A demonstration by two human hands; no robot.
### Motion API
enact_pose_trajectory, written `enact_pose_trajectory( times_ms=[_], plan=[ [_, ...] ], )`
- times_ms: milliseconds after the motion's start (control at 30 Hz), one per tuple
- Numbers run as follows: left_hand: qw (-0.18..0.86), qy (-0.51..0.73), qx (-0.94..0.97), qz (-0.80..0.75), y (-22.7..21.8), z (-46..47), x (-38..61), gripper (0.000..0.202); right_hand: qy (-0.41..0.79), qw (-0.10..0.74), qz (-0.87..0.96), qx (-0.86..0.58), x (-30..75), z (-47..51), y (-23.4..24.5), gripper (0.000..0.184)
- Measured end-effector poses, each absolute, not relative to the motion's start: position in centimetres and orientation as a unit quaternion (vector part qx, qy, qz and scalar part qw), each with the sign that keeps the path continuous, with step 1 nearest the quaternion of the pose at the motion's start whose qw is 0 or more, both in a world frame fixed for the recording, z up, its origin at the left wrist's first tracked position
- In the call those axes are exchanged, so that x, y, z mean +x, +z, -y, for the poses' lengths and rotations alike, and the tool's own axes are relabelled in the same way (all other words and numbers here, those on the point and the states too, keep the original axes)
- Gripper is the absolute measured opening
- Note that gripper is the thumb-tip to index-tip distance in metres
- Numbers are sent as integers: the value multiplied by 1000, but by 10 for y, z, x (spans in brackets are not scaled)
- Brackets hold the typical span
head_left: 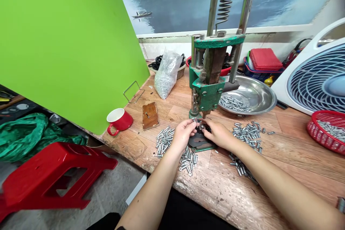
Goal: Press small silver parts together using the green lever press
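Both hands meet at the base of a green hand press (pixel 208 95), below its ram. My left hand (pixel 184 133) is closed, thumb and fingertips pinching a small silvery metal part (pixel 194 119). Opposite it, my right hand (pixel 218 133) is closed too, its fingertips at the dark fixture on the press base (pixel 201 142); what they grip is too small to make out. Left of the base lies a pile of metal eyelet pins (pixel 165 139), partly behind my left wrist. A heap of short metal sleeves (pixel 248 134) lies beyond my right forearm.
A steel bowl (pixel 262 97) of metal pieces stands behind the press, with a white fan (pixel 318 75) and red basket (pixel 326 133) at right. At left are a red mug (pixel 120 120), a wooden block (pixel 151 116), a plastic bag (pixel 165 79) of small parts and a green panel (pixel 72 43).
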State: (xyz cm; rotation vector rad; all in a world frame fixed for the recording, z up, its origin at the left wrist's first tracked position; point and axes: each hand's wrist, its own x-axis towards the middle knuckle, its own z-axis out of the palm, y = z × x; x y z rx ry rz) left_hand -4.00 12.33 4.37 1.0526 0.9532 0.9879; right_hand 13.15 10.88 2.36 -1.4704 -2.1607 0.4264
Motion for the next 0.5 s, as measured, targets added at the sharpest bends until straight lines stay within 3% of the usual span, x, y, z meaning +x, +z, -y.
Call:
enact_pose_trajectory(
  times_ms=[500],
  plan=[
    [597,436,527,-419,27,-134,-18,30,161,255,771,-560,127,-108,20,50]
  ],
)
